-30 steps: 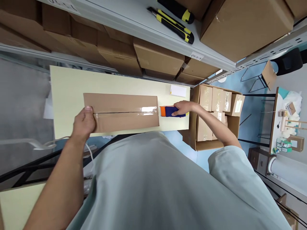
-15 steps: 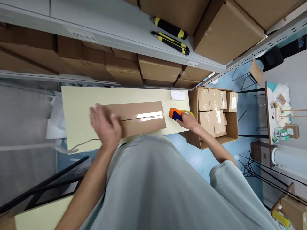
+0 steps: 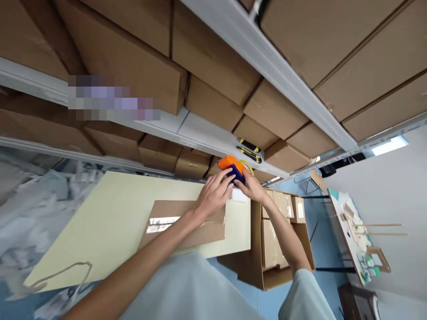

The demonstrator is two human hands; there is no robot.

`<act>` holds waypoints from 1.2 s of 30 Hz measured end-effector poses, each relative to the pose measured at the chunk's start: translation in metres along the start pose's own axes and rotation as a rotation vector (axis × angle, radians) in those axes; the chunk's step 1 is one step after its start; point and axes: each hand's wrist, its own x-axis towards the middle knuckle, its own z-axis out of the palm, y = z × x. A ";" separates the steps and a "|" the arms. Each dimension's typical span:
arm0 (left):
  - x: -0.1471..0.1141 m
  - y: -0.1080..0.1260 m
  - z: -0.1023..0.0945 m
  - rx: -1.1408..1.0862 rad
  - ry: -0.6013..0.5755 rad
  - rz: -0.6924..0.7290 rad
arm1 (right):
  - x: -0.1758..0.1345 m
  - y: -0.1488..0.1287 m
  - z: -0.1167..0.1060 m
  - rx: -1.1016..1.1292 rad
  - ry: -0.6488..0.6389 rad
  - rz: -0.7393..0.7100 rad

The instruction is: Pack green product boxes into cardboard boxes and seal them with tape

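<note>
Pale tabletop (image 3: 113, 218); tape dispenser (image 3: 235, 168) between fingers (image 3: 220, 180)

- Right hand (image 3: 254, 189) grips an orange-and-blue tape dispenser (image 3: 236, 168).
- Left hand (image 3: 213, 194) touches it with outstretched fingers.
- From the dispenser, cardboard box (image 3: 190, 209) at eight o'clock, open carton (image 3: 256, 249) at five, utility knives (image 3: 249, 154) at one.

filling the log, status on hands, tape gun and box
Right hand gripping tape gun, left hand at it. Box on table, glossy tape on top. Left forearm hiding part of box.
</note>
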 end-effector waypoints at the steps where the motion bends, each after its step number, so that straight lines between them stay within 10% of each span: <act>1: 0.011 -0.009 -0.005 0.019 0.021 -0.015 | 0.020 -0.008 -0.007 -0.041 0.034 -0.039; 9: 0.055 -0.068 -0.057 0.125 0.051 -0.160 | 0.164 -0.068 -0.043 -0.326 0.064 -0.123; 16: -0.036 -0.099 -0.106 0.100 0.169 -0.341 | 0.191 -0.068 -0.035 -0.356 0.033 -0.085; 22: -0.103 -0.108 -0.102 0.113 0.155 -0.486 | 0.189 -0.069 -0.023 -0.366 0.113 -0.018; 29: -0.170 -0.094 -0.094 0.123 -0.016 -0.604 | 0.110 -0.056 0.049 -0.238 0.447 -0.057; 36: -0.227 -0.079 -0.081 0.129 -0.066 -0.881 | -0.042 -0.048 0.203 0.077 0.263 0.260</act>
